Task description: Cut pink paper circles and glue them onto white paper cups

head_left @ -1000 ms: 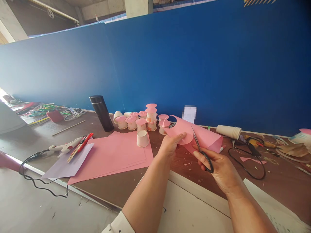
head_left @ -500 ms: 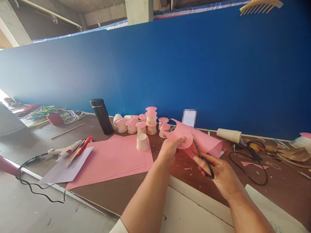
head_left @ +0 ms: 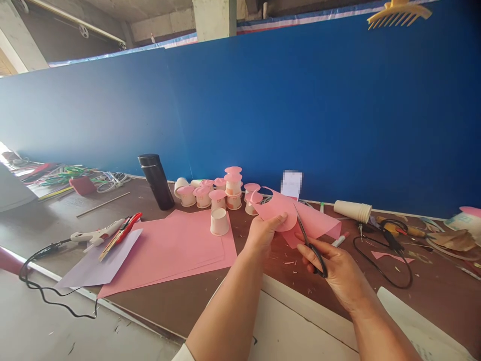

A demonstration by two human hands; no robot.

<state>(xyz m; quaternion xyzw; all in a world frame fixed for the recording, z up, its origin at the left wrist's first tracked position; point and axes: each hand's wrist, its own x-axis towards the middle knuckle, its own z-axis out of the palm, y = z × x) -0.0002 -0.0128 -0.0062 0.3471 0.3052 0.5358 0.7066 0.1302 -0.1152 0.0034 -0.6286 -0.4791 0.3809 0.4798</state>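
Note:
My left hand (head_left: 263,231) pinches a pink paper sheet (head_left: 317,219) by a rounded, partly cut flap, holding it up over the brown table (head_left: 180,296). Black-handled scissors (head_left: 310,241) are gripped in my right hand (head_left: 336,268), with the blades set into the paper just right of my left thumb. The sheet has curved cut-outs along its top edge.
A stack of pink sheets (head_left: 176,245) with an upturned paper cup (head_left: 219,221) lies to the left. Behind stand several pink-topped cups (head_left: 210,193) and a black flask (head_left: 157,181). A glue gun (head_left: 95,234), a red cutter (head_left: 126,228), a cup stack (head_left: 352,210) and black cable (head_left: 391,260) lie around.
The view has tilted slightly, so everything sits a little lower in the frame. My hands, the paper and the scissors keep nearly the same pose, the scissors working along the curved cut.

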